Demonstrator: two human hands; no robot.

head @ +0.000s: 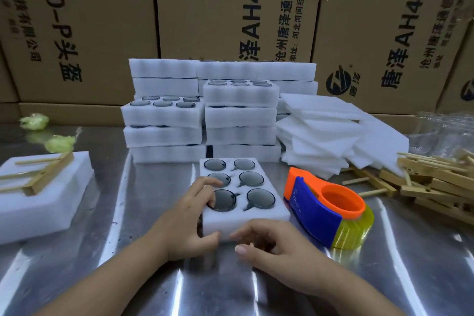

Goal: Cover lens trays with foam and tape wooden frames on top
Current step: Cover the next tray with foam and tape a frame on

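Tray (256, 214) uncovered front-centre, your left hand (187, 223) gripping its left edge, right hand (272, 244) loose and empty at its front; next, probably a foam sheet (328, 115) from the right-hand stack.

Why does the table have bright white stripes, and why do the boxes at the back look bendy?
Head view: the shiny metal table mirrors light as glare streaks; head view: the wide-angle lens bows the cardboard boxes toward the edges.

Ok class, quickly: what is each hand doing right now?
Left hand: holds the lens tray at its near left corner.
Right hand: loosely curled at the tray's near edge, holding nothing.
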